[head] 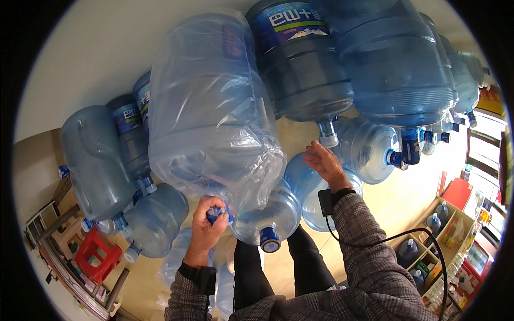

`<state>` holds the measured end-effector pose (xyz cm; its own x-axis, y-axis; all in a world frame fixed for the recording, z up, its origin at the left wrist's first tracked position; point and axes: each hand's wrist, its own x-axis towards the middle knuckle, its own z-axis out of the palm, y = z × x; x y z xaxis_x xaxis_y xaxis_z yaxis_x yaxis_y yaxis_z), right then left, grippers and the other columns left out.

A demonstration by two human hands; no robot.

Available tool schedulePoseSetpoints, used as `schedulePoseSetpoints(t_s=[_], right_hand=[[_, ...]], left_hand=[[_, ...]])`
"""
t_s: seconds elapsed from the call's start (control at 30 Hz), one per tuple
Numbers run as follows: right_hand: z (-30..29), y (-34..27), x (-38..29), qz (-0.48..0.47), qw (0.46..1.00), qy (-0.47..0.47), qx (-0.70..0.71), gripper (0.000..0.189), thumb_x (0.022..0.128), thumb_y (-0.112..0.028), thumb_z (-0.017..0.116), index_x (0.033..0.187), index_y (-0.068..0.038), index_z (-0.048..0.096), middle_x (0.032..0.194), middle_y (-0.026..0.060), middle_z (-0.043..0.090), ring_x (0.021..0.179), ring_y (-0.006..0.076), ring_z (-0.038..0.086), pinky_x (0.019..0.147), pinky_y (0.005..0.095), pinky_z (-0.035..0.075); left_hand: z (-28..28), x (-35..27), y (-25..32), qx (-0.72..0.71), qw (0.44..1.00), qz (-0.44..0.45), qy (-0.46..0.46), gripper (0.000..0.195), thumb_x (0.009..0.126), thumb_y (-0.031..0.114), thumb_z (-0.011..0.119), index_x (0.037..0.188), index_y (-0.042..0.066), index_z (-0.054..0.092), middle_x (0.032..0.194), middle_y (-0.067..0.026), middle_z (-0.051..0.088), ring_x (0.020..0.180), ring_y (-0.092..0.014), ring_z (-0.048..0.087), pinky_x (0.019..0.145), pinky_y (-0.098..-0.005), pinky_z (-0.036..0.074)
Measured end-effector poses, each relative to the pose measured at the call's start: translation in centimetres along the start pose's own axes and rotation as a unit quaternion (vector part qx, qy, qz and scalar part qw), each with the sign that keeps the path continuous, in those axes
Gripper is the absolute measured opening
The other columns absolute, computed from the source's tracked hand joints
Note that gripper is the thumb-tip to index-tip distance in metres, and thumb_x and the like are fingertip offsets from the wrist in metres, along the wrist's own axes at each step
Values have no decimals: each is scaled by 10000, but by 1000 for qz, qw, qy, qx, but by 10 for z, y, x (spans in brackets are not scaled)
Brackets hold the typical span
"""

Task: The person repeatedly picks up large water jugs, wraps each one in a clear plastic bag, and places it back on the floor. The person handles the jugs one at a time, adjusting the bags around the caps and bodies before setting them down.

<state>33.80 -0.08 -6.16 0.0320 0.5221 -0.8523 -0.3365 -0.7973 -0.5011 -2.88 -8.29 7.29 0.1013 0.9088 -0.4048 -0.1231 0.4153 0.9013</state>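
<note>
My left hand (211, 224) is closed around the blue-capped neck (219, 214) of a large water-cooler jug (209, 108) in a clear plastic bag. The jug lies tilted with its neck towards me, and loose film (257, 180) hangs at its right side. My right hand (327, 164) holds nothing, its fingers apart. Its fingertips are close to the white cap (329, 139) of a dark blue labelled jug (301, 76); whether they touch is hard to tell. Below the bagged jug, another clear jug (277, 212) points its blue cap (269, 239) at my legs.
More jugs are stacked at the left (96, 156) and right (393, 68). A blue-tinted jug (311, 192) is under my right hand. A red plastic stool (98, 254) stands lower left. Wooden shelving (433, 236) holds bottles at right. A black cable (377, 240) runs from my right wrist.
</note>
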Motion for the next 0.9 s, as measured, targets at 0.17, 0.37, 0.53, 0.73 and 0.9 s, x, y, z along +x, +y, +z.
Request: schedulePoseSetpoints(t_s=[0.17, 0.37, 0.53, 0.73, 0.9], right_hand=[[17, 12, 5, -14, 993, 0, 120, 859, 873, -489, 733, 1441, 42, 367, 1426, 232, 459, 1271, 347, 534, 1051, 449, 447], [31, 21, 20, 13, 966, 2, 259, 839, 893, -441, 730, 1424, 81, 344, 1429, 196, 470, 1275, 319, 530, 1024, 410, 476], [44, 35, 39, -47, 923, -15, 382, 595, 886, -359, 759, 1266, 5, 481, 1205, 165, 570, 1160, 316, 586, 958, 399, 530], [42, 30, 51, -71, 898, 17, 433, 511, 872, -333, 780, 1191, -24, 527, 1113, 136, 581, 1063, 307, 614, 930, 401, 548], [30, 33, 53, -75, 913, 0, 402, 570, 851, -411, 785, 1200, -36, 535, 1109, 130, 582, 1046, 316, 612, 921, 416, 549]], left_hand=[[-6, -1, -5, -3, 1000, 16, -5, 236, 850, 6, 634, 1068, 42, 550, 991, -66, 567, 852, -147, 611, 785, -293, 498], [-7, -5, -10, 37, 999, 7, -9, 243, 844, 10, 644, 1074, 47, 577, 1005, -65, 568, 867, -147, 590, 796, -287, 488], [-13, -3, -17, 87, 996, 26, 7, 235, 836, 21, 653, 1061, 48, 593, 1019, -67, 561, 901, -150, 566, 806, -279, 473], [-14, -2, -25, 129, 991, 40, 2, 228, 829, 23, 647, 1050, 50, 596, 1013, -64, 557, 913, -148, 562, 817, -282, 472], [-7, -7, -15, 42, 998, 11, 35, 222, 826, -7, 631, 1036, 49, 592, 1019, -66, 559, 923, -148, 570, 828, -286, 477]])
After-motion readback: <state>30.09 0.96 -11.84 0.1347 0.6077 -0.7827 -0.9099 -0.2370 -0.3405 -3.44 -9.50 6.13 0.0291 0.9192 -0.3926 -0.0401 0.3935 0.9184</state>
